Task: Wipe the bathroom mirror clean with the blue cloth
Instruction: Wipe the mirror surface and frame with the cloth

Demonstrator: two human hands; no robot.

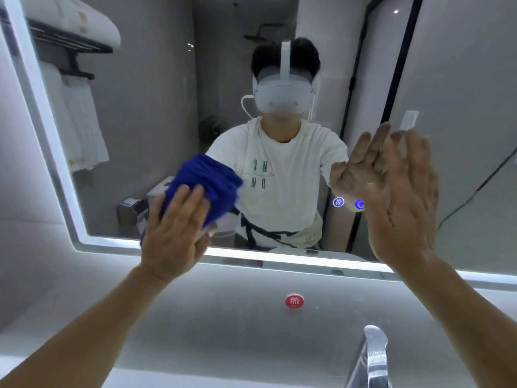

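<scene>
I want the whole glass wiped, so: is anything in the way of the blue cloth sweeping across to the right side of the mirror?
Yes. The right hand seems to lie flat against the mirror on its right part, beside the lit touch icons, in the path of the blue cloth under the left hand.

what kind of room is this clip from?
A bathroom, perhaps a hotel's: a lit-edged wall mirror above a basin tap, with a shower head and a towel rack reflected in it.

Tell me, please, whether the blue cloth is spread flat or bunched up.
Bunched up: the blue cloth shows thick folds under the left hand, pressed flat against the mirror.
</scene>
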